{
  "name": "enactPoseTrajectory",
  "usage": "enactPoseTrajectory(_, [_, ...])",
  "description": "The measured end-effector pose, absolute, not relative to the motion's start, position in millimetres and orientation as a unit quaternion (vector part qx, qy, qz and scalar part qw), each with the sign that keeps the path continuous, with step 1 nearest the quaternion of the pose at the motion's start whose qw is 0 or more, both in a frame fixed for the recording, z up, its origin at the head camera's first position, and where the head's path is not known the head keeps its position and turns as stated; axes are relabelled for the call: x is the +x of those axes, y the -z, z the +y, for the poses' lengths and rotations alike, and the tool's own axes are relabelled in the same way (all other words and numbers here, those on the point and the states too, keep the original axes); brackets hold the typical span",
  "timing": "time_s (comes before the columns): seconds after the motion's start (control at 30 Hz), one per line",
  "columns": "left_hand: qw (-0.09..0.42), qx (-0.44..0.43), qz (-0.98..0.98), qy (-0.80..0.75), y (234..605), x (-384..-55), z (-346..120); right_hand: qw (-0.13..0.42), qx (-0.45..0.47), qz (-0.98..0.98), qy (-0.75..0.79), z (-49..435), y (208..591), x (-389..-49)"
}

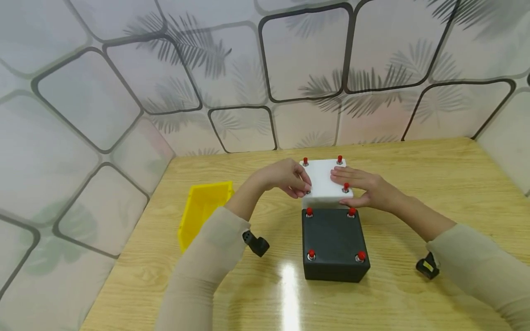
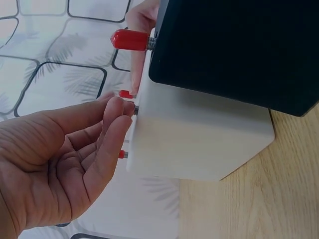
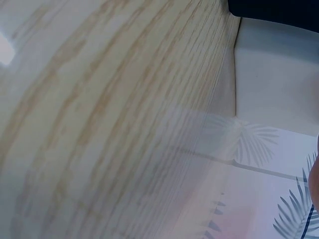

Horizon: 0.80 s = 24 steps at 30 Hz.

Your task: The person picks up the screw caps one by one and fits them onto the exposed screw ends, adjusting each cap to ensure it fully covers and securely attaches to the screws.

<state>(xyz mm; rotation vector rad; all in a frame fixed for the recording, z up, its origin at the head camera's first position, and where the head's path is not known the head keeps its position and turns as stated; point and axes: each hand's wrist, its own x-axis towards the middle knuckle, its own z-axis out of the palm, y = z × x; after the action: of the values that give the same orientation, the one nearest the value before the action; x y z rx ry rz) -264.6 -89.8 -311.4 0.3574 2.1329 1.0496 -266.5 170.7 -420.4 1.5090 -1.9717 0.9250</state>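
Note:
A white box (image 1: 323, 177) with a red-capped switch at its corners stands on the table. My left hand (image 1: 288, 177) is at its near left corner, where thumb and fingertips pinch the switch (image 2: 135, 110); only its metal stem shows in the left wrist view, the tip hidden by the fingers. My right hand (image 1: 366, 188) rests on the white box, fingers straight across the top and thumb at its near side, around the near right red cap (image 1: 346, 186). Directly in front sits a black box (image 1: 333, 234), with a red cap (image 1: 361, 255) at each corner.
A yellow bin (image 1: 190, 216) stands left on the wooden table (image 1: 397, 285), partly behind the left forearm. Patterned wall covering (image 1: 306, 59) rises behind the table's far edge. Black wrist devices (image 1: 258, 246) hang at both sleeves.

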Motion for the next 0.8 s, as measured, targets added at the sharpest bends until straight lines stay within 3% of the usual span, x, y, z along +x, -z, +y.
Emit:
enactPoseTrajectory(0.37, [0.359,0.144,0.828,-0.406,320,-265,-93,0.239,0.557,-0.732,-0.311,175,416,-263])
enactPoseTrajectory(0.7, [0.328,0.141,0.845,-0.397,325,-265,-108,0.259,0.553,-0.749,-0.258,176,417,-262])
enactPoseTrajectory(0.8, [0.295,0.143,0.847,-0.419,329,-262,-113,0.268,0.545,-0.756,-0.244,176,418,-260])
